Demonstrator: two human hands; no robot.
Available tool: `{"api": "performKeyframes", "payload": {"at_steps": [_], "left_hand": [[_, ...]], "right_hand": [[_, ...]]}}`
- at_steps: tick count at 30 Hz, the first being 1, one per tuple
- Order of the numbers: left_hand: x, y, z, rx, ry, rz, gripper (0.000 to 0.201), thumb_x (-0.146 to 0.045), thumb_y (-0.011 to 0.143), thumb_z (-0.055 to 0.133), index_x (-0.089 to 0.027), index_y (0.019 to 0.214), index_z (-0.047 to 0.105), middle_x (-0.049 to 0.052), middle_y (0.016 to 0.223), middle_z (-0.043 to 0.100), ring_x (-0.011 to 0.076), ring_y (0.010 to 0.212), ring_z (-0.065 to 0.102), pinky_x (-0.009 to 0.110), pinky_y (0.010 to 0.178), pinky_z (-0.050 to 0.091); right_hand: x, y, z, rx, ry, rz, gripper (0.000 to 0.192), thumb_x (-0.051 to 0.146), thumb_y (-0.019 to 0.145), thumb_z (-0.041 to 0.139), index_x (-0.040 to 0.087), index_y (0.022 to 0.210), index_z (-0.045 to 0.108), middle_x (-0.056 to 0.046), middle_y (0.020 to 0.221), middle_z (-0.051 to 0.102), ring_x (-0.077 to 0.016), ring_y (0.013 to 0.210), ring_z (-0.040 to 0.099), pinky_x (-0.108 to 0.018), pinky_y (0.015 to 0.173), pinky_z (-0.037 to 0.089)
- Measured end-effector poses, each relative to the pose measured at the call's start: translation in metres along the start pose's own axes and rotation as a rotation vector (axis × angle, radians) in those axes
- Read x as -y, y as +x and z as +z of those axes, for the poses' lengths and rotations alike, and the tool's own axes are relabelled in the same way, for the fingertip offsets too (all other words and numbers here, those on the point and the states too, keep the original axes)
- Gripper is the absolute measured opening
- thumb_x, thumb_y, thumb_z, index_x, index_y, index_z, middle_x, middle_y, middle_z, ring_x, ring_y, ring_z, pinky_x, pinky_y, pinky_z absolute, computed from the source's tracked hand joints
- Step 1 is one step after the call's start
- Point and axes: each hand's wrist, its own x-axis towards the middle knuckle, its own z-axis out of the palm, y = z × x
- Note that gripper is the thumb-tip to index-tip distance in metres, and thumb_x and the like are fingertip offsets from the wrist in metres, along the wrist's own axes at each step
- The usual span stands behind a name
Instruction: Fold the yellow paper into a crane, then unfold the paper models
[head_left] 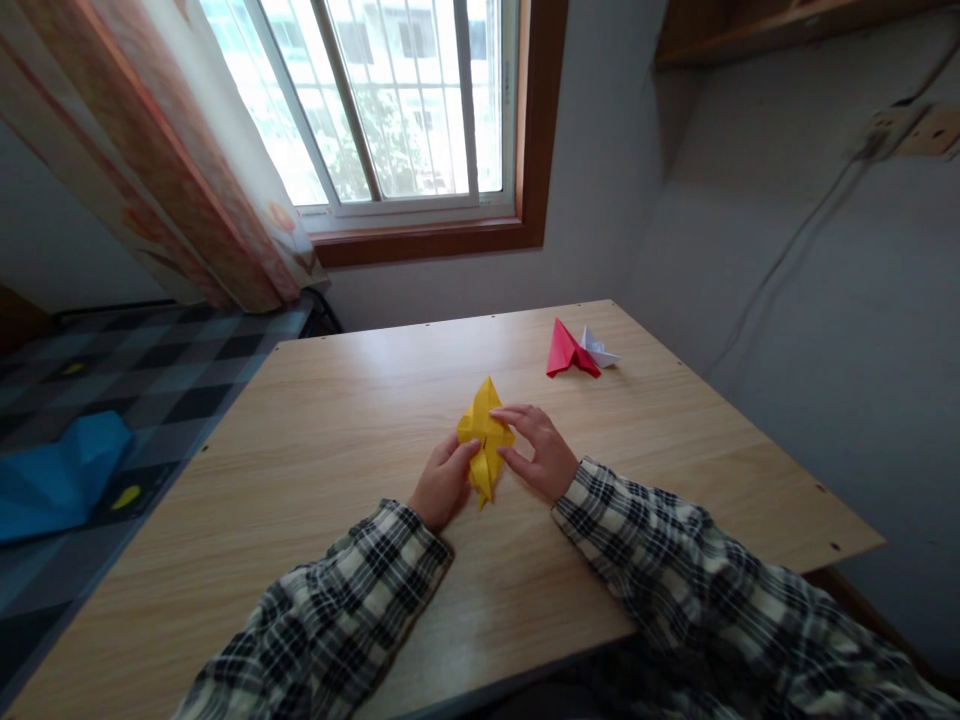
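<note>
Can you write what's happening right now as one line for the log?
left hand: on yellow folded paper | right hand: fingertips pressing it | table: red paper shape, white paper shape far right
</note>
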Motion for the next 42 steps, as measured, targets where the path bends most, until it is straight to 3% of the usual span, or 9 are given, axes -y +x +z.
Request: {"api": "performKeyframes", "payload": {"at_steps": [6, 14, 18, 24, 27, 34, 42], "left_hand": [[0.005, 0.002, -0.004, 0.025, -0.009, -0.05, 0.032, -0.034, 0.075, 0.071, -0.015, 0.101, 0.071, 0.003, 0.093, 0.073, 0.0174, 0.079, 0.063, 0.028, 0.073, 0.048], [0.007, 0.002, -0.007, 0.048, 0.085, -0.059, 0.027, -0.035, 0.076, 0.068, -0.014, 0.092, 0.07, 0.002, 0.081, 0.069, 0.015, 0.07, 0.058, 0.026, 0.066, 0.045], [0.007, 0.002, -0.008, 0.06, 0.136, -0.056, 0.029, -0.036, 0.077, 0.067, -0.014, 0.094, 0.069, 0.003, 0.084, 0.069, 0.0153, 0.071, 0.057, 0.027, 0.066, 0.045], [0.005, 0.002, -0.007, 0.008, 0.136, -0.041, 0.031, -0.036, 0.077, 0.065, -0.014, 0.099, 0.069, 0.004, 0.091, 0.072, 0.0189, 0.078, 0.062, 0.029, 0.071, 0.048], [0.004, 0.002, -0.005, 0.006, 0.082, -0.042, 0.032, -0.034, 0.075, 0.066, -0.015, 0.1, 0.069, 0.004, 0.091, 0.073, 0.0196, 0.08, 0.064, 0.03, 0.073, 0.049], [0.004, 0.001, -0.004, 0.032, 0.08, -0.069, 0.031, -0.036, 0.076, 0.068, -0.015, 0.099, 0.07, 0.002, 0.085, 0.071, 0.0187, 0.078, 0.063, 0.029, 0.074, 0.048], [0.008, 0.001, -0.005, 0.094, 0.089, -0.004, 0.037, -0.042, 0.083, 0.065, -0.015, 0.108, 0.069, 0.005, 0.099, 0.072, 0.0201, 0.089, 0.064, 0.032, 0.084, 0.049]], "right_hand": [[0.003, 0.0, -0.004, 0.048, -0.115, 0.026, 0.028, 0.026, 0.087, 0.063, 0.023, 0.114, 0.067, -0.01, 0.114, 0.062, -0.0243, 0.109, 0.057, -0.045, 0.098, 0.048], [0.005, 0.002, -0.008, 0.14, -0.361, -0.071, 0.02, 0.031, 0.089, 0.061, 0.021, 0.106, 0.067, -0.01, 0.125, 0.063, -0.027, 0.109, 0.056, -0.047, 0.096, 0.042], [0.006, 0.004, -0.01, 0.121, -0.328, -0.067, 0.016, 0.033, 0.088, 0.061, 0.02, 0.099, 0.064, -0.01, 0.122, 0.065, -0.0262, 0.109, 0.056, -0.045, 0.097, 0.042], [0.002, 0.005, -0.011, 0.058, -0.242, -0.048, 0.012, 0.03, 0.089, 0.061, 0.023, 0.08, 0.061, -0.008, 0.101, 0.068, -0.0235, 0.097, 0.059, -0.042, 0.091, 0.046], [-0.001, 0.004, -0.008, 0.071, -0.236, -0.007, 0.006, 0.023, 0.088, 0.059, 0.023, 0.089, 0.065, -0.007, 0.096, 0.068, -0.0242, 0.096, 0.06, -0.043, 0.09, 0.046], [-0.008, 0.001, -0.005, 0.092, -0.212, -0.013, 0.026, 0.026, 0.091, 0.059, 0.022, 0.114, 0.068, -0.008, 0.095, 0.068, -0.0245, 0.093, 0.061, -0.044, 0.088, 0.047], [-0.003, 0.0, -0.001, 0.047, -0.106, 0.096, 0.034, 0.027, 0.087, 0.065, 0.02, 0.12, 0.069, -0.008, 0.096, 0.065, -0.0238, 0.094, 0.06, -0.044, 0.088, 0.051]]}}
